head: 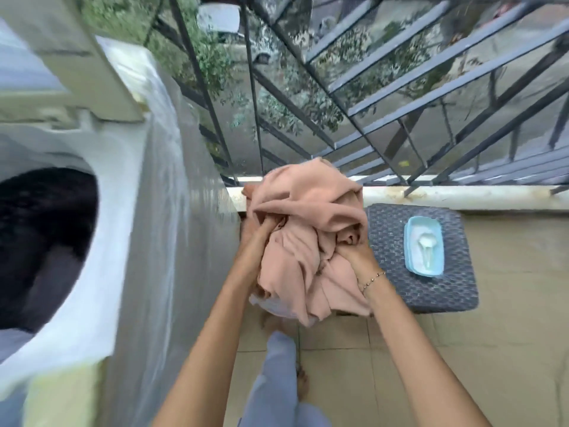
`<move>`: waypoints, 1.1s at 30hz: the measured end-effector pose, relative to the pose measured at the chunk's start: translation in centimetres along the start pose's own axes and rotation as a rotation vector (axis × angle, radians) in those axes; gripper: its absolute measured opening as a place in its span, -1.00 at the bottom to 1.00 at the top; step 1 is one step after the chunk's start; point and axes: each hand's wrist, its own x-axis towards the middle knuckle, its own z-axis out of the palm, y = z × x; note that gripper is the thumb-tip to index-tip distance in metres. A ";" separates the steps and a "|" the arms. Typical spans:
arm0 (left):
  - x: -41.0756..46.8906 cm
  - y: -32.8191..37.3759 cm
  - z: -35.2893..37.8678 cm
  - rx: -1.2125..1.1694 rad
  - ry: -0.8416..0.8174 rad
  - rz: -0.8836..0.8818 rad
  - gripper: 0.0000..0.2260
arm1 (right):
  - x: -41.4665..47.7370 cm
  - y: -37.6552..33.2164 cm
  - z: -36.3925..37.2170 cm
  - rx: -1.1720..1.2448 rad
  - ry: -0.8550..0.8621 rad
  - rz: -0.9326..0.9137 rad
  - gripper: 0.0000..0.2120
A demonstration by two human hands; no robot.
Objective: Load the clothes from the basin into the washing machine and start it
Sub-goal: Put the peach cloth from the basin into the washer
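Both hands, left (257, 238) and right (357, 251), fingers clenched in pink cloth (303, 229), hold it between open washer (92, 217) and stool (421, 285) bearing blue tub (414, 260). No legible writing.

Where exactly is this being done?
Likely a home balcony used for laundry: metal railing overlooking greenery, tiled floor, and an open top-loading washing machine against the side.
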 end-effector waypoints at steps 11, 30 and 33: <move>-11.3 17.7 2.2 -0.070 0.029 0.361 -0.48 | -9.9 -17.5 -0.9 0.198 -0.143 -0.215 -0.24; -24.6 35.4 -23.0 -0.077 0.309 0.746 -0.71 | -23.3 -31.2 26.4 0.205 -0.437 -0.443 -0.39; -23.8 36.0 -28.5 -0.068 0.303 0.727 -0.77 | -24.1 -30.7 31.9 0.140 -0.436 -0.421 -0.31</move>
